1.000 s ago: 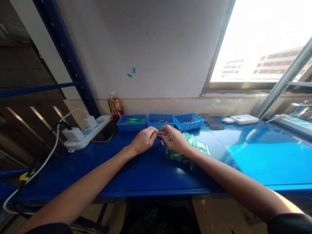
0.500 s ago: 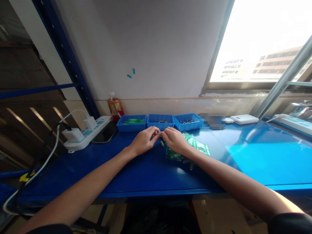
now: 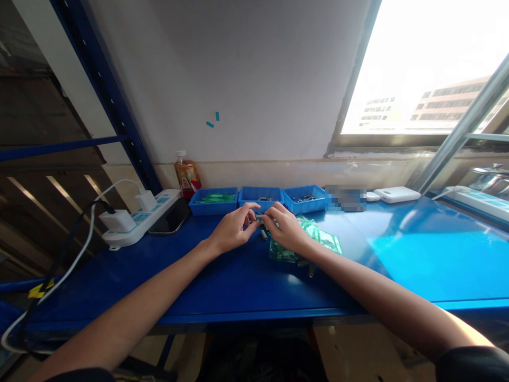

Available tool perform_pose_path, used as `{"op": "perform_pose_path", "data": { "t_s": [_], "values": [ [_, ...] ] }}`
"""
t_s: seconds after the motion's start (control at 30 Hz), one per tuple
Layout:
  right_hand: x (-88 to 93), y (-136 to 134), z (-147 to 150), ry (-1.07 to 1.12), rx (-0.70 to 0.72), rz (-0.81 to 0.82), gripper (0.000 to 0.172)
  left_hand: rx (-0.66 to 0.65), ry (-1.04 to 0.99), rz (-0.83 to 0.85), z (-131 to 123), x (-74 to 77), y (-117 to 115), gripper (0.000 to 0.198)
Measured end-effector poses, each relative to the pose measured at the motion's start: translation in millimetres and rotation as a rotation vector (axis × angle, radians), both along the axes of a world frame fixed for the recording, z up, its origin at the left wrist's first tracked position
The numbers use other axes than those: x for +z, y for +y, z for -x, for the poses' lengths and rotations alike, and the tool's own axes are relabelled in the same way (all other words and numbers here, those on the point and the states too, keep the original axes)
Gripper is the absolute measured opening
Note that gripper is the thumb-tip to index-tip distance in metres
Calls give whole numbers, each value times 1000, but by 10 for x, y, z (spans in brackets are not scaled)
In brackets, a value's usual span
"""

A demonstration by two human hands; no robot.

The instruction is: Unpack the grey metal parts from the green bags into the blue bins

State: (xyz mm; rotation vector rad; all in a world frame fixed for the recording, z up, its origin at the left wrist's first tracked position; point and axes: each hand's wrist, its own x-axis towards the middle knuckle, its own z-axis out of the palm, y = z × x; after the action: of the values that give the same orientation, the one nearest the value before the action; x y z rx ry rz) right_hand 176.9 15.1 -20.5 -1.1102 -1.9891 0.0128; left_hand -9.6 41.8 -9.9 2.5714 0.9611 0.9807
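My left hand (image 3: 234, 229) and my right hand (image 3: 285, 229) meet above the middle of the blue table. Between their fingertips is a small silvery cylindrical part (image 3: 259, 217), too small to make out fully. My right hand pinches it. The left thumb and a curled finger are at its other end, with the left index finger lifted off. Below lies a loose metal cylinder (image 3: 264, 234). Green plastic bags (image 3: 324, 239) lie under and beside my right hand, and more metal pieces (image 3: 311, 270) show by the right forearm.
Three blue bins stand along the wall: a left bin (image 3: 212, 211) with green bags, a middle bin (image 3: 260, 190) and a right bin (image 3: 308, 208) with small metal parts. Left are a phone (image 3: 170, 218), power strip (image 3: 139, 225) and drink bottle (image 3: 186, 175); right, a white device (image 3: 397, 194).
The left index finger has lifted, widening the gap to the left thumb and showing more of the small part. The right hand stays almost in place.
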Motion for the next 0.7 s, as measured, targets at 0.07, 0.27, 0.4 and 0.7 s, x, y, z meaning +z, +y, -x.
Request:
{"op": "perform_pose_path", "data": {
  "t_s": [0.07,0.27,0.4,0.7],
  "values": [
    [3,3,-2,2,3,4,20,6,-2,-17,-3,-6,-6,34],
    [-16,14,-1,11,31,35,14,25,11,-41,-13,12,-11,18],
    [-33,17,-1,48,56,5,20,32,32,-41,-5,24,-6,20],
    [-20,4,1,27,50,-18,9,45,67,-38,12,37,-47,26]
  ]
}}
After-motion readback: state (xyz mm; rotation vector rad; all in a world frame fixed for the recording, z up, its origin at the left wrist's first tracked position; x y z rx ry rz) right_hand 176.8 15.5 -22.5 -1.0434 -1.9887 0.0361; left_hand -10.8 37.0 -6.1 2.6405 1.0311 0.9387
